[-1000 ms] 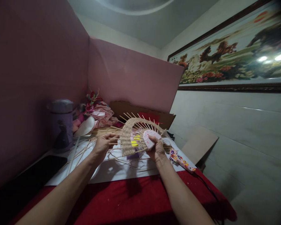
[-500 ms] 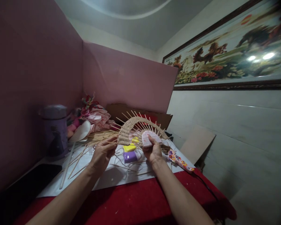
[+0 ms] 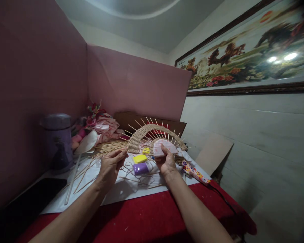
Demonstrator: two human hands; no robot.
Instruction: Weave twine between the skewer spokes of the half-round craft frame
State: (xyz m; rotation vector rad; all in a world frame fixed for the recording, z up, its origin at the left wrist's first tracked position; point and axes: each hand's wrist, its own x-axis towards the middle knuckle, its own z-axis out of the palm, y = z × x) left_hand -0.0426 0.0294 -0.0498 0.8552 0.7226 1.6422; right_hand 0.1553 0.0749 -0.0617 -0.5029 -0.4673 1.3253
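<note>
A half-round woven fan (image 3: 148, 129), with thin sticks spreading out past its twine band, is held up above the table. My right hand (image 3: 166, 162) grips its lower middle, the thumb lying on a pale pink cloth-covered half-disc (image 3: 163, 147). At the fan's left end my left hand (image 3: 112, 164) is closed, fingertips pinching the end of the lowest stick. Below the fan lie a yellow packet (image 3: 140, 158), a purple packet (image 3: 141, 169) and loose strands of twine. The fingers of my right hand behind the fan are hidden.
A floral-patterned tool with a black cord (image 3: 195, 172) lies at the right. On the left are a purple lidded canister (image 3: 57, 143), a white fan-shaped piece (image 3: 88, 141), a dark flat object (image 3: 38, 192) and long reed sticks (image 3: 107, 148). Red cloth (image 3: 142, 216) covers the table's front.
The fan has tilted slightly, its left end and sticks shifting a little, and the yellow packet shows more fully. Both hands keep their hold. The camera view has shifted slightly.
</note>
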